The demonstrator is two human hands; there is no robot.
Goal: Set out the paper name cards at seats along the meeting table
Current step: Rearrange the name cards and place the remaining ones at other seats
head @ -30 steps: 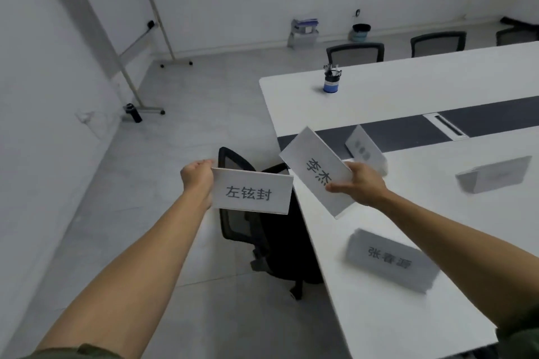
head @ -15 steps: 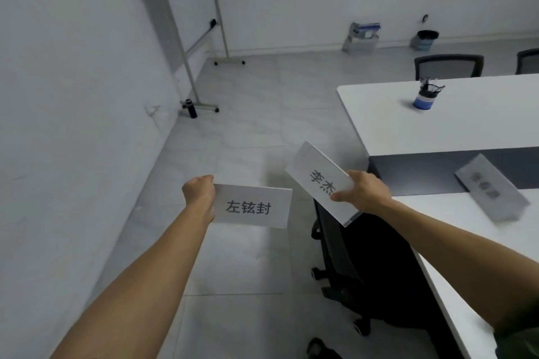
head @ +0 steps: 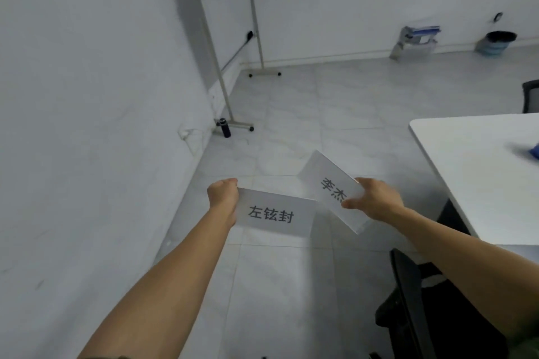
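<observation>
Left grip (head: 223, 197): fingers curled, pinching the left end of the first name card (head: 275, 214). Printed face toward the camera, card held roughly level above the tiled floor.

Right grip (head: 372, 199): thumb on the printed face, pinching the second name card (head: 329, 188), which is tilted with its far end up and to the left.

The cards' near corners come close together; cannot tell whether they touch. Both cards are in the air, left of the white desk (head: 466, 169).

Black chair (head: 408, 285) stands at the desk's near edge, under the right forearm. Whiteboard (head: 192, 26) and dark bottle (head: 225, 127) are by the left wall.
</observation>
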